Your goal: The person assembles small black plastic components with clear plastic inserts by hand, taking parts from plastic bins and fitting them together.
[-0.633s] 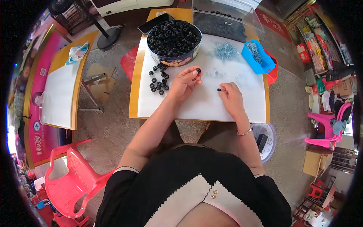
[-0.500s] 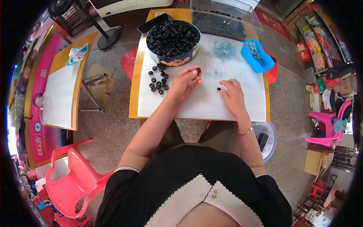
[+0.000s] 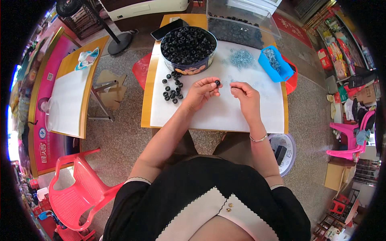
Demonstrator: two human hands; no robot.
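Over the white-topped table, my left hand pinches a small black ring-shaped piece between thumb and fingertips. Just to its right, my right hand is closed in a pinch, its fingertips pointing toward that piece; what lies between them is too small to make out. Several loose black ring-shaped pieces are scattered left of my left hand. Behind them stands a round tub heaped with the same black pieces. Beyond my right hand lies a pile of tiny clear bluish pieces.
A blue plastic basket of clear pieces sits at the table's right edge. At the back are a clear box of dark pieces and a black phone. A pink chair stands at the left, near a side table.
My right hand has moved up and left, its fingers closing into a pinch near the black piece. My left hand still holds that piece. The whole view has shifted slightly.
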